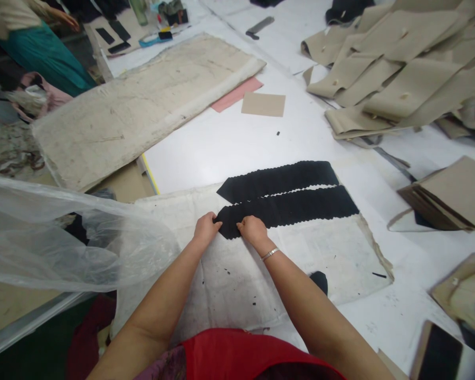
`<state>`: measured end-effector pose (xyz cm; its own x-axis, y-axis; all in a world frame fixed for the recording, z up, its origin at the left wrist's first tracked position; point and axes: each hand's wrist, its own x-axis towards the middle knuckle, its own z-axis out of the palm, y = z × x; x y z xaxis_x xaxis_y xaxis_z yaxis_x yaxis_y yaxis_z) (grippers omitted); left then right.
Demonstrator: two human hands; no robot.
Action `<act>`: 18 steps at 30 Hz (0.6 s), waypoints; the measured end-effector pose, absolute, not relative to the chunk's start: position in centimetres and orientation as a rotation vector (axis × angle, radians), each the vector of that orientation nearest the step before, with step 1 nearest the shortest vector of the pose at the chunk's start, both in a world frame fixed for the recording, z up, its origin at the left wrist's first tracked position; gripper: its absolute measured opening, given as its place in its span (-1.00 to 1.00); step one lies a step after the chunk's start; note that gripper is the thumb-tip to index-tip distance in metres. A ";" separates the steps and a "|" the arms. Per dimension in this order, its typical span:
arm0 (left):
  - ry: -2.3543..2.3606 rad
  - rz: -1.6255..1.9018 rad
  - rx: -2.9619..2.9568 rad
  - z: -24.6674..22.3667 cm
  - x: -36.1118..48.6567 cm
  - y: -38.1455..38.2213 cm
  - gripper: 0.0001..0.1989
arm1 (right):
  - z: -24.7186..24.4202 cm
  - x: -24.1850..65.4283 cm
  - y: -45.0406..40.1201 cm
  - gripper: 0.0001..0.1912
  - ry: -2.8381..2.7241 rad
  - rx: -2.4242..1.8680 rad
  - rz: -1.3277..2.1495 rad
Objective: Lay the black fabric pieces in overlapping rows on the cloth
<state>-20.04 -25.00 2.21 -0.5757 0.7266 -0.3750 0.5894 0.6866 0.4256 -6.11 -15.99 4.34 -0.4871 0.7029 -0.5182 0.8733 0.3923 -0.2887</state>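
Two rows of black fabric pieces with scalloped edges lie on a pale padded cloth. Closest to me is the lower black row, which spreads to the right from my hands; the upper black row lies just beyond it. My left hand pinches the left tip of the lower row. On that row's near edge, a little to the right, my right hand is closed on the fabric, with a bracelet on its wrist.
A long beige padded board lies at the upper left, near clear plastic sheeting. Beige fabric strips are heaped at the upper right. Brown sheets are stacked at the right. A person in teal clothing is at the upper left.
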 end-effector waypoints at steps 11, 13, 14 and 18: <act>2.398 0.291 1.027 3.0 -19.8 -24.8 -0.87 | 4.8 -6.6 -15.8 -0.65 2.381 1.350 -0.789; 2.405 0.273 1.025 3.0 -19.8 -24.8 -0.85 | 4.6 -6.9 -16.0 -0.65 2.381 1.341 -0.812; 2.409 0.265 1.026 3.0 -19.8 -24.9 -0.85 | 4.5 -6.9 -16.2 -0.66 2.373 1.342 -0.816; 2.412 0.258 1.019 2.9 -20.0 -25.3 -0.84 | 4.1 -7.1 -16.4 -0.67 2.346 1.362 -0.801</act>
<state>-20.03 -25.31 2.88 -0.5915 0.7129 -0.3766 0.6170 0.7009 0.3577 -7.10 -16.38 4.06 -0.4987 0.6924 -0.5213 0.8667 0.3909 -0.3099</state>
